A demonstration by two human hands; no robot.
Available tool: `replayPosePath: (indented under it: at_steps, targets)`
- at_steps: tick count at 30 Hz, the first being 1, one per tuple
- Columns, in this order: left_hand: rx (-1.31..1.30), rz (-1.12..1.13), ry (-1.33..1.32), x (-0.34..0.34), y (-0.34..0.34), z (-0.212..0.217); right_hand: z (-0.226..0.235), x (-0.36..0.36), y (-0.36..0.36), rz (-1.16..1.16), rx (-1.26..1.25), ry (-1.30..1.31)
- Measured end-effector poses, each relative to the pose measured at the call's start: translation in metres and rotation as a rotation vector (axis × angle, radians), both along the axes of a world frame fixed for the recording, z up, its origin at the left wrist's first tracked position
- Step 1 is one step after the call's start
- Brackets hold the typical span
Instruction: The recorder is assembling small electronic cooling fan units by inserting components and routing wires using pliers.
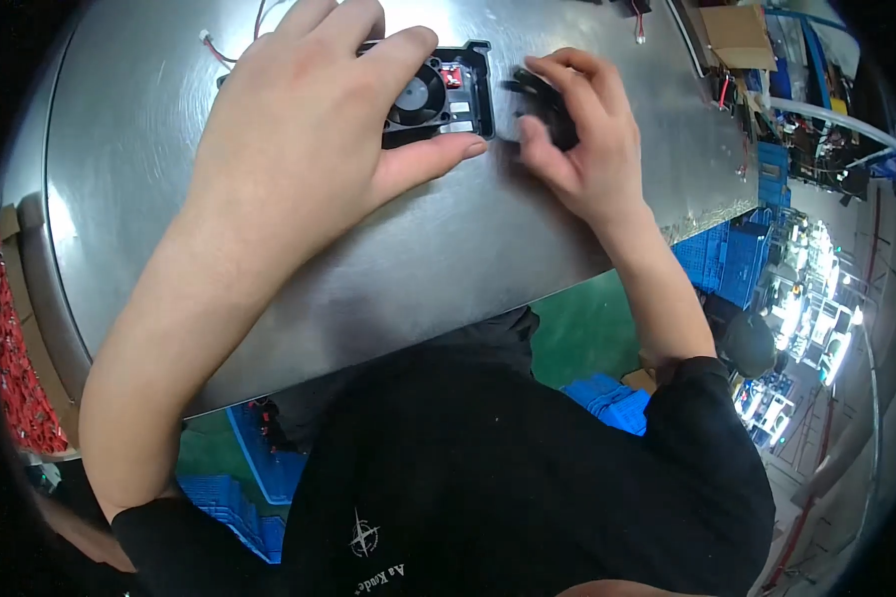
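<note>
My left hand (314, 109) is closed over a black plastic housing (486, 95) on the metal table, thumb along its near edge and fingers over its far side. Inside the housing sit a small black cooling fan (415, 97) and a red part (452, 78); its left portion is hidden under my hand. Just to the right, my right hand (587, 129) has its fingers curled round a dark black piece (548, 104), blurred by motion, whose kind I cannot make out. A small gap lies between that piece and the housing.
A cable with a white connector (206, 37) lies beyond my left hand. Another short cable (639, 30) is at the far right of the metal table (448, 239). A box of red parts (25, 368) stands left; blue crates (737, 259) stand right.
</note>
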State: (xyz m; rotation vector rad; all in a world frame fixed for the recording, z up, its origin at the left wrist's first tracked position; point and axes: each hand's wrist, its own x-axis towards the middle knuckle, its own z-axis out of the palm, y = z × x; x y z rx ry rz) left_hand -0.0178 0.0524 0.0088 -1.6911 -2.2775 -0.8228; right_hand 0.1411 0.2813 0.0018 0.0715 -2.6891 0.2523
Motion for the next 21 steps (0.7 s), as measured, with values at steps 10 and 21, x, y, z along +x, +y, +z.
replayPosePath:
  at_steps: [10, 21]
  targets:
    - [-0.048, -0.016, -0.080, 0.007, 0.013, -0.001, 0.074, -0.038, -0.012, 0.099, -1.303, 0.214]
    - [-0.084, -0.013, -0.108, 0.007, 0.026, 0.004, 0.066, -0.075, -0.054, 0.193, -1.386, 0.105]
